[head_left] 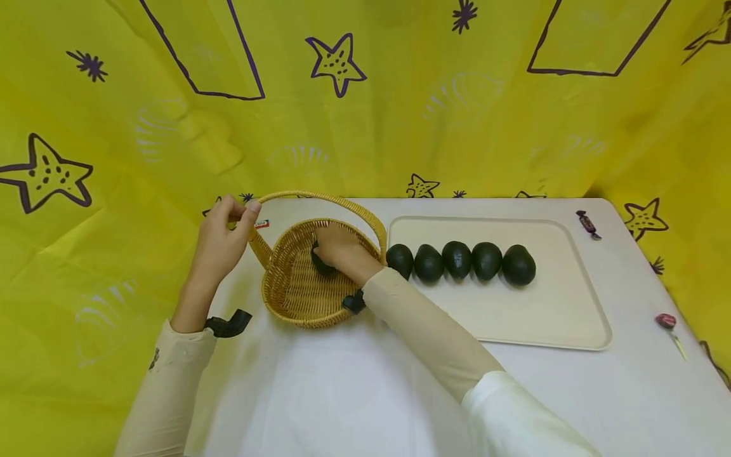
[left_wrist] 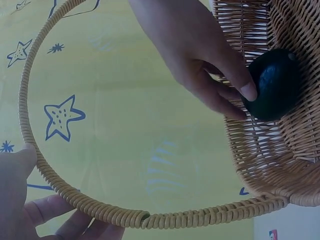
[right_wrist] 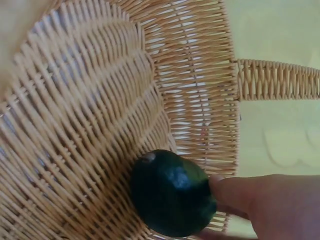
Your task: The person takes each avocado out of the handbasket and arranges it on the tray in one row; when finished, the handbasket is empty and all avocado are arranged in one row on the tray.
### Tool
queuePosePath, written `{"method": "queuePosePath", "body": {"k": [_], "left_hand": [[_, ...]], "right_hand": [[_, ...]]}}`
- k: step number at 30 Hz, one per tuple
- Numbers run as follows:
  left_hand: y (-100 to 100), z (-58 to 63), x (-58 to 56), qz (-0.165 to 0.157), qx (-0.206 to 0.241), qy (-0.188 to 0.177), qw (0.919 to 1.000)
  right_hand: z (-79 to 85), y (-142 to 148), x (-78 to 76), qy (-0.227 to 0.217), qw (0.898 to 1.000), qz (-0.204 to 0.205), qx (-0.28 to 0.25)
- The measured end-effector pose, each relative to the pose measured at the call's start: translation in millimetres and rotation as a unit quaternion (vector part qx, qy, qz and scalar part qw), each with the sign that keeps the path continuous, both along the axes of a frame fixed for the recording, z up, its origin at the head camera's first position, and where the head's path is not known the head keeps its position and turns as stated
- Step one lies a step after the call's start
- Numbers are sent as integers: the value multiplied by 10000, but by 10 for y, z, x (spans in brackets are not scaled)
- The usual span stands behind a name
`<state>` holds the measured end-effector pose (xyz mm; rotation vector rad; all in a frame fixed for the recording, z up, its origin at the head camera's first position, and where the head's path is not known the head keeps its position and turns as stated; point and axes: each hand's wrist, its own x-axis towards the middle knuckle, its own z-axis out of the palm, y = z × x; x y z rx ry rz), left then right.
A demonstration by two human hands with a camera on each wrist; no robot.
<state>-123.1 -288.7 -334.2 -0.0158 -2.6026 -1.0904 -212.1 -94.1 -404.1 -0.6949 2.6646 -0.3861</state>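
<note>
My left hand [head_left: 224, 233] grips the arched handle [left_wrist: 95, 207] of a woven wicker basket [head_left: 274, 289] on its left side. Inside the basket, my right hand [head_left: 342, 249] holds a dark green avocado [right_wrist: 172, 192] between thumb and fingers. In the right wrist view this avocado is low against the woven bottom and side wall. My own hand covers part of it in the head view. Several more avocados [head_left: 457, 259] lie in a row on a cream tray [head_left: 542, 317], right of the basket; the leftmost is partly behind the basket's handle.
A purple-wrapped candy [head_left: 586, 222] lies at the table's back right corner, and a lollipop [head_left: 665, 321] near the right edge. Behind the basket's left side is a small red-and-white wrapper [head_left: 261, 224]. A yellow patterned curtain [head_left: 388, 127] hangs behind the white table [head_left: 320, 393].
</note>
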Motion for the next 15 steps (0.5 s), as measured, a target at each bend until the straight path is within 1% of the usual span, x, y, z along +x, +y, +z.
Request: {"method": "queuePosePath", "body": {"k": [4, 7, 10, 15], "left_hand": [[-2, 8, -3, 1, -11, -17, 10000], [-1, 9, -5, -20, -18, 0, 10000], [2, 10, -4, -33, -40, 19, 10000], [14, 14, 7, -17, -69, 19, 10000]], "right_hand": [[13, 14, -15, -189, 9992, 345, 5], [44, 32, -8, -347, 9979, 458, 295], [66, 50, 11, -475, 9965, 463, 509], [39, 71, 35, -582, 9973, 341, 276]]}}
